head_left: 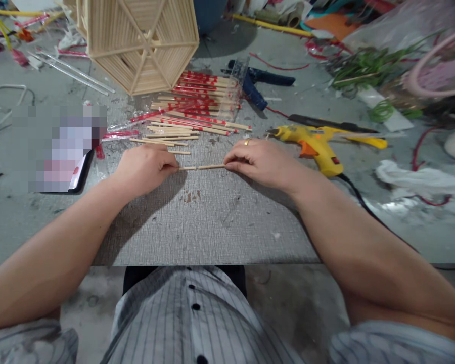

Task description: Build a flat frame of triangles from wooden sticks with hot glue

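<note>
My left hand (147, 166) pinches the outer end of a thin wooden stick (185, 168) low over the table. In the pinched fingers of my right hand (260, 159), which wears a ring, is another wooden stick (212, 166). The two sticks lie in one line, and their inner ends meet midway between my hands; I cannot tell whether they are joined. Just beyond my hands are several loose chopsticks (208, 121) with red-patterned ends. Behind these stands a many-sided frame built of wooden sticks (147, 48). A yellow glue gun (318, 146) lies right of my right hand.
A phone (66, 156), partly blurred out, lies at the left. Clear glue sticks (74, 73) are behind it. Dark blue pliers-like tool (256, 83) lies beyond the chopsticks. At the right are crumpled white tissue (417, 177), green plant stems (364, 71) and the glue gun's black cord (358, 194).
</note>
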Demonstrator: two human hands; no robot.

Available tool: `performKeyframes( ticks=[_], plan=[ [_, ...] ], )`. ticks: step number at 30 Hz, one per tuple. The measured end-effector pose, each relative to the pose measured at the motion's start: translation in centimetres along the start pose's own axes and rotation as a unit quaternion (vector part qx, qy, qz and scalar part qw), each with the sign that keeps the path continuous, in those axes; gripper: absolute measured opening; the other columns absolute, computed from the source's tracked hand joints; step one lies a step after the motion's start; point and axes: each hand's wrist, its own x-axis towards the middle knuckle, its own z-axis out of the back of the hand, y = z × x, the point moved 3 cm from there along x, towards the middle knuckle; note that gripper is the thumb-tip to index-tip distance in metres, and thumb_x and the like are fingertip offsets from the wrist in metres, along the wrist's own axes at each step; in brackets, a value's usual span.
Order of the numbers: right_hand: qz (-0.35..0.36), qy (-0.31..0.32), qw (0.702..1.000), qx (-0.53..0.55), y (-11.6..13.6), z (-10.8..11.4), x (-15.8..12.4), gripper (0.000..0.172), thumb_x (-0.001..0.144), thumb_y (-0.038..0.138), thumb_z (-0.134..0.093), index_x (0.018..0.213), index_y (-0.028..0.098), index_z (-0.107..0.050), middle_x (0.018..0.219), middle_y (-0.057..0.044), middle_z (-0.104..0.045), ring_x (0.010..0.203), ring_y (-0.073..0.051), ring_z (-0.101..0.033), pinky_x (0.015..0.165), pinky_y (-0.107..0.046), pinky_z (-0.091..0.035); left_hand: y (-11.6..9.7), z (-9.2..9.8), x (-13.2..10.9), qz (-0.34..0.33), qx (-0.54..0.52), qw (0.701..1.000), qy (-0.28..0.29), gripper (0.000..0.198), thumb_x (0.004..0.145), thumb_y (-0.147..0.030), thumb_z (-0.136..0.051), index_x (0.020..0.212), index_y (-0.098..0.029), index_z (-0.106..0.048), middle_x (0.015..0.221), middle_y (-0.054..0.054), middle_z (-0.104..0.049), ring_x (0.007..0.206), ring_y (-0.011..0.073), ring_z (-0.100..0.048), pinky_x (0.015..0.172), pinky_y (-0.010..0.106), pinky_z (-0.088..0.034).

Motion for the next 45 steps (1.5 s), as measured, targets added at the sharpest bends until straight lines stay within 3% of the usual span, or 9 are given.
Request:
performKeyframes(
  ticks=[7, 16, 21, 23, 25, 28, 33, 39, 45],
  plan=[
    [-0.012, -0.024, 0.999, 0.023, -0.3, 0.0, -0.3, 0.017, 0.089, 0.033, -0.057, 0.092, 0.024, -0.071, 0.094, -0.007, -0.071, 0.088, -0.024, -0.064, 0.077, -0.038, -0.046, 0.4, 0.2, -0.1, -0.014, -0.011, 1.000, 0.005, 0.028, 0.086, -0.036, -0.051, 0.096, -0.026, -0.076, 0.095, 0.005, -0.072, 0.091, 0.0230, -0.064, 0.075, 0.033, -0.048],
    [-0.053, -0.072, 0.995, 0.049, -1.2, 2.3, -1.2, 0.021, 0.089, 0.041, -0.055, 0.084, 0.028, -0.070, 0.088, -0.007, -0.071, 0.079, -0.024, -0.063, 0.073, -0.039, -0.047, 2.1, 2.4, -0.6, 0.032, -0.071, 0.991, -0.105, 0.025, 0.087, -0.030, -0.050, 0.095, -0.019, -0.071, 0.093, 0.004, -0.071, 0.071, 0.0139, -0.054, 0.070, 0.029, -0.043],
    [-0.147, -0.151, 0.975, 0.068, -2.1, 2.7, -1.6, 0.023, 0.087, 0.042, -0.056, 0.081, 0.024, -0.070, 0.068, -0.004, -0.065, 0.063, -0.020, -0.056, 0.059, -0.035, -0.040, 3.6, 2.7, -0.4, 0.094, -0.049, 0.980, -0.170, 0.029, 0.091, -0.036, -0.050, 0.099, -0.020, -0.072, 0.093, 0.005, -0.070, 0.076, 0.0163, -0.057, 0.073, 0.032, -0.043],
    [-0.179, -0.158, 0.969, 0.070, -2.2, 2.8, -1.4, 0.022, 0.085, 0.040, -0.058, 0.080, 0.023, -0.070, 0.063, -0.003, -0.060, 0.061, -0.019, -0.054, 0.058, -0.034, -0.039, 3.9, 2.6, -0.2, 0.103, -0.030, 0.983, -0.150, 0.027, 0.091, -0.033, -0.051, 0.102, -0.021, -0.072, 0.098, 0.005, -0.070, 0.081, 0.0171, -0.058, 0.077, 0.032, -0.043],
    [-0.171, -0.157, 0.971, 0.052, -1.9, 3.1, -0.7, 0.017, 0.084, 0.035, -0.060, 0.086, 0.022, -0.071, 0.072, -0.004, -0.065, 0.066, -0.020, -0.058, 0.063, -0.035, -0.042, 3.9, 2.5, -0.2, 0.105, -0.005, 0.987, -0.121, 0.026, 0.092, -0.031, -0.051, 0.103, -0.021, -0.072, 0.103, 0.004, -0.070, 0.087, 0.0177, -0.058, 0.078, 0.032, -0.043],
    [-0.099, -0.133, 0.986, -0.004, -0.8, 3.4, 1.4, 0.020, 0.085, 0.030, -0.059, 0.098, 0.023, -0.073, 0.094, -0.008, -0.072, 0.081, -0.024, -0.064, 0.071, -0.039, -0.045, 3.6, 2.4, -0.2, 0.092, 0.031, 0.992, -0.080, 0.027, 0.093, -0.029, -0.048, 0.104, -0.020, -0.071, 0.109, 0.004, -0.069, 0.096, 0.0185, -0.056, 0.080, 0.031, -0.042],
    [-0.025, -0.072, 0.993, -0.086, 2.1, 2.5, 6.3, 0.019, 0.086, 0.030, -0.060, 0.095, 0.026, -0.076, 0.099, -0.007, -0.073, 0.094, -0.027, -0.064, 0.070, -0.037, -0.044, 3.4, 2.0, -0.2, 0.085, 0.060, 0.994, -0.040, 0.028, 0.093, -0.029, -0.049, 0.105, -0.019, -0.071, 0.111, 0.005, -0.069, 0.101, 0.0198, -0.055, 0.078, 0.028, -0.042],
    [-0.063, -0.004, 0.986, -0.152, 3.8, 0.5, 10.4, 0.012, 0.081, 0.024, -0.065, 0.088, 0.025, -0.075, 0.092, -0.007, -0.074, 0.085, -0.025, -0.066, 0.065, -0.034, -0.042, 3.6, 1.5, 0.2, 0.087, 0.074, 0.993, -0.017, 0.028, 0.092, -0.030, -0.050, 0.107, -0.020, -0.071, 0.111, 0.006, -0.067, 0.101, 0.0218, -0.056, 0.074, 0.029, -0.040],
    [-0.062, 0.007, 0.985, -0.163, 3.2, 0.2, 10.5, 0.010, 0.082, 0.023, -0.063, 0.086, 0.024, -0.072, 0.093, -0.008, -0.074, 0.085, -0.025, -0.066, 0.066, -0.035, -0.042, 3.6, 1.6, 0.1, 0.081, 0.069, 0.994, -0.009, 0.026, 0.094, -0.028, -0.048, 0.105, -0.018, -0.069, 0.112, 0.005, -0.067, 0.098, 0.0194, -0.054, 0.073, 0.028, -0.039]
  ],
)
